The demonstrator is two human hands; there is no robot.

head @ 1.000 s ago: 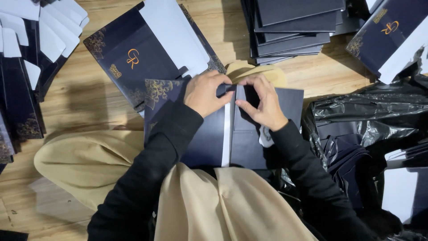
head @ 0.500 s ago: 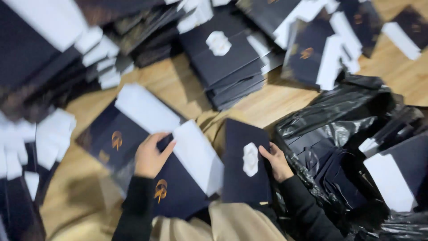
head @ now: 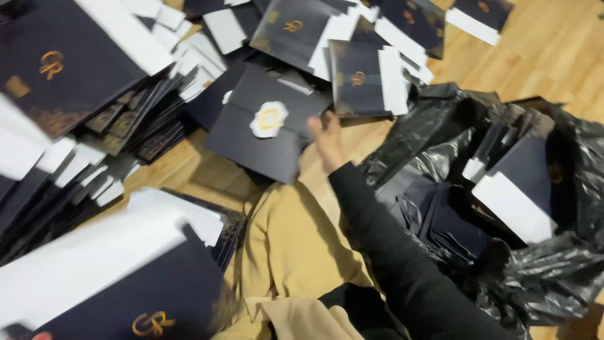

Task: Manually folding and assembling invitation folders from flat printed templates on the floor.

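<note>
A: Where is the right hand [head: 328, 141]?

B: Near the middle of the frame, slightly above centre, reaching out from a black sleeve [head: 390, 252]. The fingers lie straight and together, gripping nothing, right at the edge of a sealed dark envelope [head: 261, 126].

A: Touching it?

B: The fingertips sit at its right edge, but I cannot tell whether they press on it. The envelope lies on top of a stack, with a white round seal [head: 268, 119] on its flap.

A: And the left hand?

B: Only a sliver shows at the bottom left corner, so I cannot tell how its fingers are set. Just beside it is a dark folder with a gold monogram [head: 126, 296].

A: What else is around?

B: A black plastic bag [head: 553, 264] at the right holds more dark folders. Loose piles [head: 94, 119] fill the upper left, over a wooden floor [head: 541, 50].
</note>
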